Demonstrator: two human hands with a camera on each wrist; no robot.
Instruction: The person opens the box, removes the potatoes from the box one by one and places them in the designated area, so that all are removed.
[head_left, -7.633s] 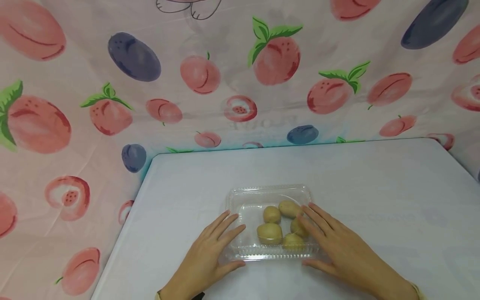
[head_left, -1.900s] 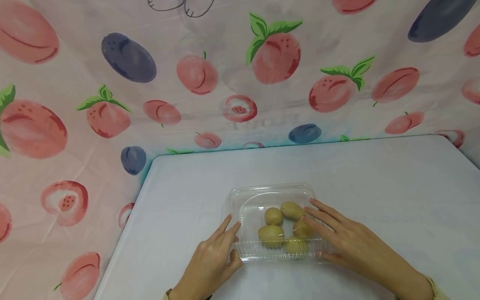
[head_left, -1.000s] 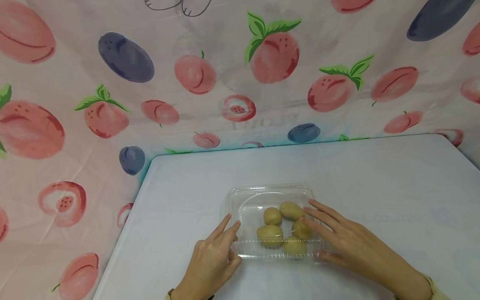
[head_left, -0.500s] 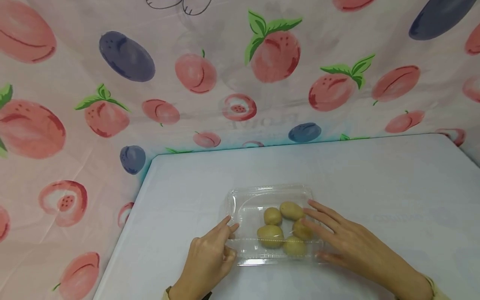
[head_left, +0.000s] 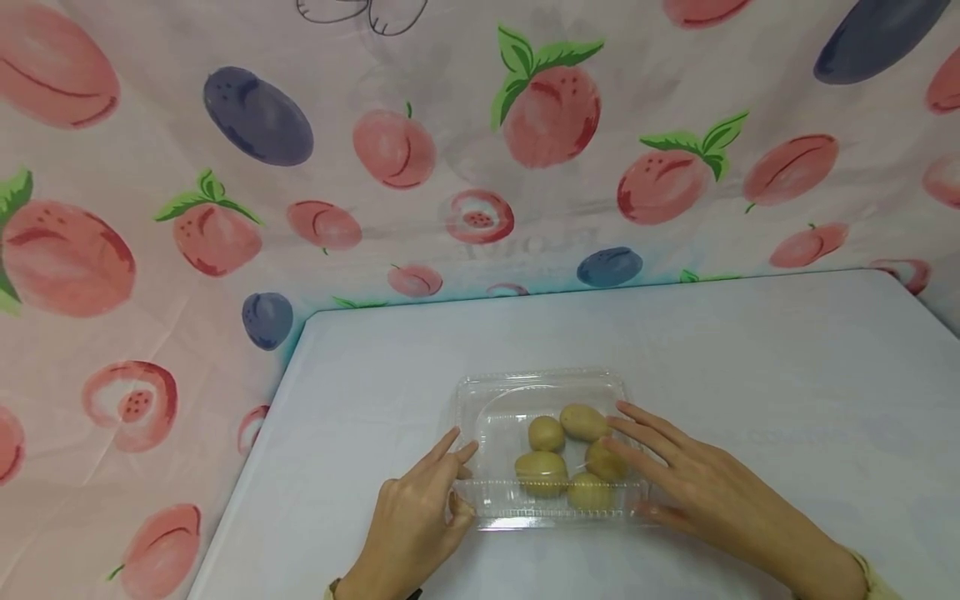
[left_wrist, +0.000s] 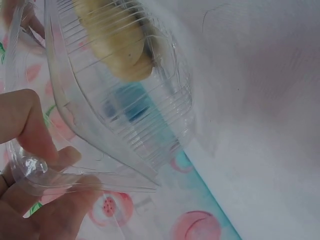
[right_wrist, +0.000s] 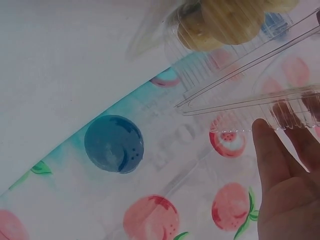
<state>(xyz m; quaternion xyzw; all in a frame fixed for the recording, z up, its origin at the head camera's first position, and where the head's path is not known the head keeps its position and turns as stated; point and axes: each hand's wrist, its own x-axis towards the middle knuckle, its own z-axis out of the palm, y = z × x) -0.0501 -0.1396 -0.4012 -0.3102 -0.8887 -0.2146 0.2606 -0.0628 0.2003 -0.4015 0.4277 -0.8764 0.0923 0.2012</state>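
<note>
A clear plastic clamshell container (head_left: 540,377) sits on the white table in the head view, with several yellow potatoes (head_left: 542,473) inside. My left hand (head_left: 411,521) is at its front left corner, thumb and fingers pinching the rim. The left wrist view shows this hand (left_wrist: 20,115) on a corner of the lid. My right hand (head_left: 712,492) lies along the right side, its long fingers fairly straight against the lid. In the right wrist view, beside the right hand (right_wrist: 282,190), lid and base stand apart at an angle, meeting at one edge. The right thumb tip is partly behind plastic.
The white tabletop (head_left: 360,383) extends around the container. A pink cloth (head_left: 300,275) printed with peaches and dark plums hangs behind the table and along its left side.
My left hand has gone from spread fingers beside the container to pinching its front left corner. The lid's front edge has risen from the base. My right hand has shifted slightly right.
</note>
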